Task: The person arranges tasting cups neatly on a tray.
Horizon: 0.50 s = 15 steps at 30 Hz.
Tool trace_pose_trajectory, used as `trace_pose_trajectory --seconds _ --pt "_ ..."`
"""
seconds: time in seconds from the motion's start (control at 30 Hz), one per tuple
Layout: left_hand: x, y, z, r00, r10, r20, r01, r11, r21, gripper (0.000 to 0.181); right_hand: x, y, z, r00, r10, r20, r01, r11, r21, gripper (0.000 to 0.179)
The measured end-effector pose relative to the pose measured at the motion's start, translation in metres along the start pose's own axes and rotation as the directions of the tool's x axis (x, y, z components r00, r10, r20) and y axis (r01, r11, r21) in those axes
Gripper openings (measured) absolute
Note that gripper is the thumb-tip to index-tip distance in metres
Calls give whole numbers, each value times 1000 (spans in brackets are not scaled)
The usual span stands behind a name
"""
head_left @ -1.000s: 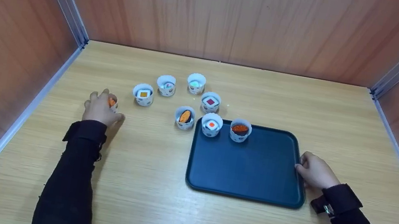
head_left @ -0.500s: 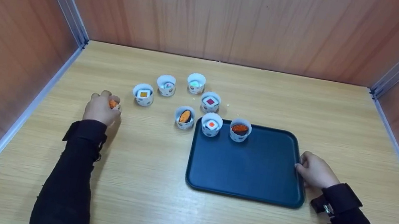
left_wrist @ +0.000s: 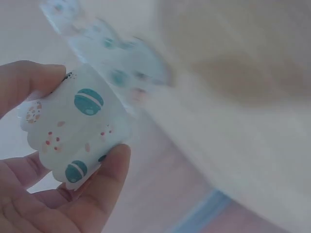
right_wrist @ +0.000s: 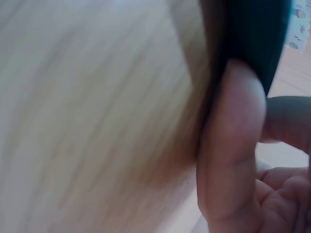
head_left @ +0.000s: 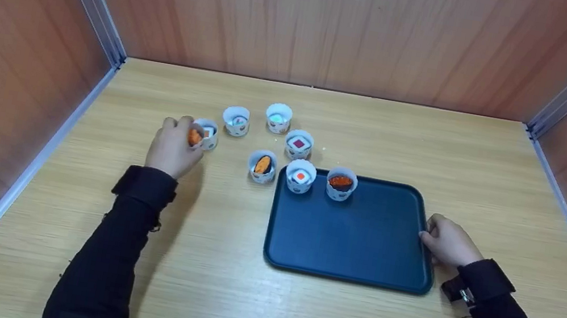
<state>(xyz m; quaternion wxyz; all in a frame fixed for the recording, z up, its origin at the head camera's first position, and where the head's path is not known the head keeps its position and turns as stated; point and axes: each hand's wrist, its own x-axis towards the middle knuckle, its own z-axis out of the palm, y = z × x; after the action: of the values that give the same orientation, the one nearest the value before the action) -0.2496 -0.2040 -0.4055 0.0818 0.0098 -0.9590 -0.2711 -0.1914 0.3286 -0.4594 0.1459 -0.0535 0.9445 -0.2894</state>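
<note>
In the head view my left hand grips a white paper baking cup by its sides. An orange-topped piece that looks like sushi shows inside it. The left wrist view shows the cup's scalloped rim and green macaron print between thumb and fingers. Just beyond, partly covered by the held cup, stands another cup with a small white block. My right hand pinches the right edge of a dark teal tray. Two cups stand at the tray's far left: one with a white roll, one with red-topped sushi.
Close by the tray's left corner is a cup with orange-topped sushi. Behind it stands a cup with a red-centred white block. Two more cups, the left one and the right one, stand farther back. Wood-grain panels enclose the table.
My left hand has carried its cup right and away from me, from the table's left side to beside the nearest standing cup. My right hand and the tray have stayed in place.
</note>
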Motion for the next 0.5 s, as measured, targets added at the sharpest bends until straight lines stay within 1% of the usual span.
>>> trace_pose_trajectory --seconds 0.1,0.2,0.27,0.37,0.43,0.47,0.5 --pt "-1 20 6 996 87 -31 -88 996 -9 52 -1 0 0 1000 -4 -4 4 1000 -1 14" --pt "-4 42 14 988 153 -22 -154 987 -34 45 -2 1 1 1000 3 -3 -3 1000 -3 14" --pt "-6 58 20 981 194 -4 -194 980 -53 42 -2 1 1 1000 8 -1 -8 1000 -2 13" --pt "-10 83 29 969 245 40 -242 967 -74 43 -2 1 1 1000 18 2 -18 1000 2 13" --pt "-12 101 35 956 284 78 -277 957 -88 46 -2 1 0 1000 20 2 -20 1000 8 13" --pt "-14 110 39 945 313 94 -303 948 -100 48 -2 1 0 1000 26 3 -26 1000 10 13" --pt "-15 118 42 937 329 118 -317 942 -110 50 -2 1 0 1000 27 3 -27 1000 10 13"
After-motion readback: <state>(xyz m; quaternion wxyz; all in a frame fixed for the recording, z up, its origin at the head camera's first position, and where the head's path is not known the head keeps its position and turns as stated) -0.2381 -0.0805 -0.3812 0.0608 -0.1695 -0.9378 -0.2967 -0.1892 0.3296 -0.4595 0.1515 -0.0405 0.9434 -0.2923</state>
